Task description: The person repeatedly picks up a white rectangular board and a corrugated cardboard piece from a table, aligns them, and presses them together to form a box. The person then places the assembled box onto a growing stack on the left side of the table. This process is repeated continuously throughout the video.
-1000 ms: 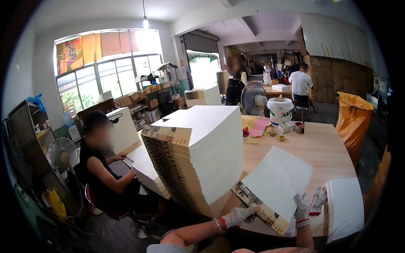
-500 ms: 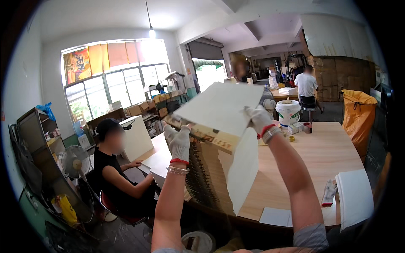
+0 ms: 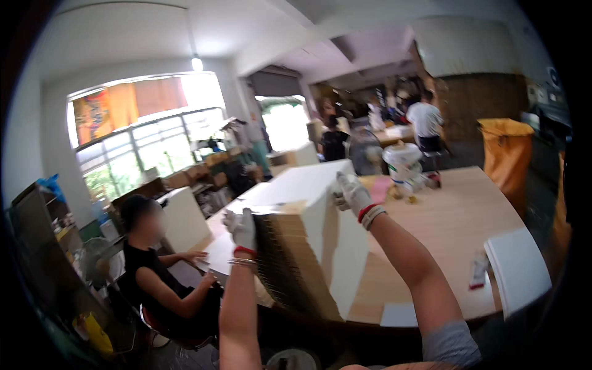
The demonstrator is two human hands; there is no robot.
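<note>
A tall stack of white boards or thick sheets stands at the near edge of the table. Its top is flat and white, and the layered edges on the near side are tan and dark. My left hand, in a white knit glove with a red cuff, holds the stack's upper left edge, fingers bent. At the upper right edge, my right hand, gloved alike, grips with curled fingers against the white side. Motion blur softens both hands, and the fingertips are partly hidden.
A seated person in black works at the left. On the wooden table are a white bucket, a spare glove and a white sheet pile. An orange bag stands at the right; other people sit farther back.
The tilted, raised upper bundle has come down level onto the stack. Both hands have lowered with it, still at its left and right edges. The view has shifted slightly.
</note>
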